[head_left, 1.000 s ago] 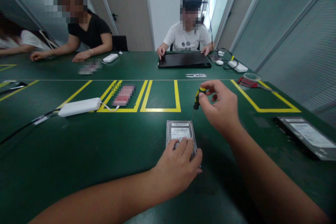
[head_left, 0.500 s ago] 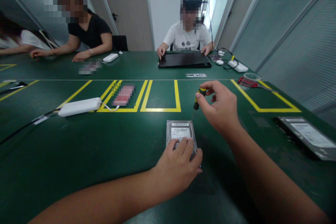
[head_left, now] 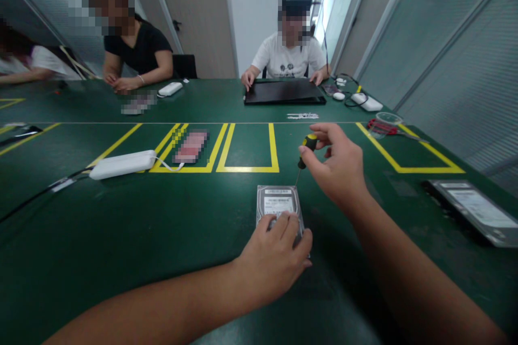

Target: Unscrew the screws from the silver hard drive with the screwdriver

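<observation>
A silver hard drive [head_left: 277, 201] with a white label lies flat on the green table in front of me. My left hand [head_left: 273, 259] presses down on its near end, fingers curled over the edge. My right hand [head_left: 338, 167] pinches a small screwdriver [head_left: 305, 150] with a black and yellow handle. The tool stands nearly upright, its thin tip touching the drive's far right corner.
A second hard drive [head_left: 471, 210] lies at the right edge. A white power strip [head_left: 123, 164] and yellow taped boxes [head_left: 246, 151] sit further out. Red-handled pliers and a clear dish [head_left: 384, 123] lie at right. Other people sit across, one behind a black laptop [head_left: 283, 91].
My right fingers have shifted slightly on the screwdriver handle, as if turning it. The person in black has drawn an arm in. My left hand and the drive have stayed still.
</observation>
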Motion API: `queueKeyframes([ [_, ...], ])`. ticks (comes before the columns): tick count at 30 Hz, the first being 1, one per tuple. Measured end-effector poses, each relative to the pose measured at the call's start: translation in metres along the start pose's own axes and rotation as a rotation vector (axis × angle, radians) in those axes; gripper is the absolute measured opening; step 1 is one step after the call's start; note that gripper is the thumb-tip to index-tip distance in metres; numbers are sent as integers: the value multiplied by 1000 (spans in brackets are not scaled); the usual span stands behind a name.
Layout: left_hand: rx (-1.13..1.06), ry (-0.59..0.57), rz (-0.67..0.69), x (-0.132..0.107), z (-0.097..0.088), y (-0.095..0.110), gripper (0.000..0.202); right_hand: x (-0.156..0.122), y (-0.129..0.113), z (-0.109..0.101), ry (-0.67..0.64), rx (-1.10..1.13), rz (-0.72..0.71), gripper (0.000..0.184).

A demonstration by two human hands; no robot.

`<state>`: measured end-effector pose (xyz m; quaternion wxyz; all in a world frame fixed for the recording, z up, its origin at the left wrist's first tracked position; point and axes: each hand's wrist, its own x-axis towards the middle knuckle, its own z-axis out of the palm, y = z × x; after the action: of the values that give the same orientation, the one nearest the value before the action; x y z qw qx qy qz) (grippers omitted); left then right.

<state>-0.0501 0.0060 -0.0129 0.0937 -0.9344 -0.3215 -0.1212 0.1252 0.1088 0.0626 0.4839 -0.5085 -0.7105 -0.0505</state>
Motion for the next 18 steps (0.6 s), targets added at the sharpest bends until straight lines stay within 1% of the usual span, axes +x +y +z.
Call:
queueKeyframes([
  [5,-3,-1,1,0,-1,0,50,0,1,3,-17,-23,65,41],
  [9,-5,2,5,1,-2,-1,50,0,1,3,-58,-38,112,39],
  [18,-8,2,5,0,-2,-1,50,2,-3,-4,-69,-37,97,37],
])
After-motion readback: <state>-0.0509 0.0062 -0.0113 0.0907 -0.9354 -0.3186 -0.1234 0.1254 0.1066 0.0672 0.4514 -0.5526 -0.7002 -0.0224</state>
